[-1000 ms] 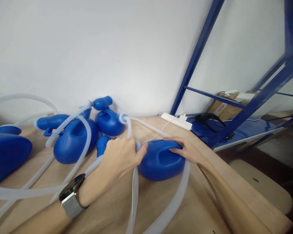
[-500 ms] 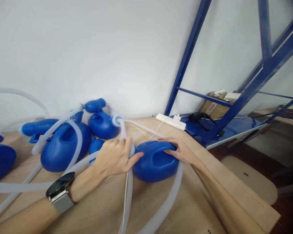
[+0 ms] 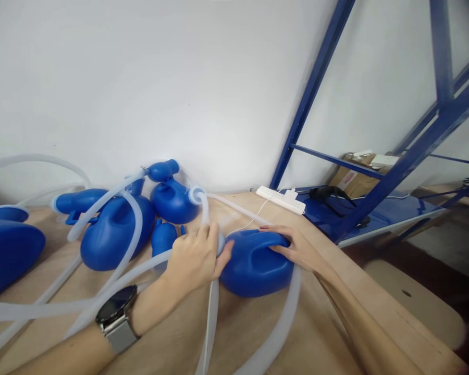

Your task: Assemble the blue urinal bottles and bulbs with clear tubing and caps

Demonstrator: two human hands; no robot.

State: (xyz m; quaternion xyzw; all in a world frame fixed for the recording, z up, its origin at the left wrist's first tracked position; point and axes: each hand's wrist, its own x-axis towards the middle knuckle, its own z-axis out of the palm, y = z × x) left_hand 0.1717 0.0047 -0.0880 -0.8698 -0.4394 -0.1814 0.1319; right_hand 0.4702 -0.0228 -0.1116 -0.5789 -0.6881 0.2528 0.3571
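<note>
A blue plastic container [image 3: 254, 268] lies on its side on the wooden table [image 3: 336, 323]. My right hand [image 3: 293, 247] rests on its top, fingers wrapped over the handle hollow. My left hand [image 3: 197, 255], with a watch on the wrist, is closed around a translucent white hose [image 3: 209, 317] where it meets the container's neck. The joint itself is hidden by my fingers.
Several more blue containers [image 3: 115, 234] with looping hoses [image 3: 101, 205] crowd the back left by the white wall. A white power strip [image 3: 281, 199] lies at the table's far edge. A blue metal rack [image 3: 394, 172] with a cardboard box [image 3: 354, 177] stands to the right, a wooden stool [image 3: 414, 302] below.
Both hands stay on the container and hose; the left hand has shifted its grip slightly at the neck. The view swayed a little.
</note>
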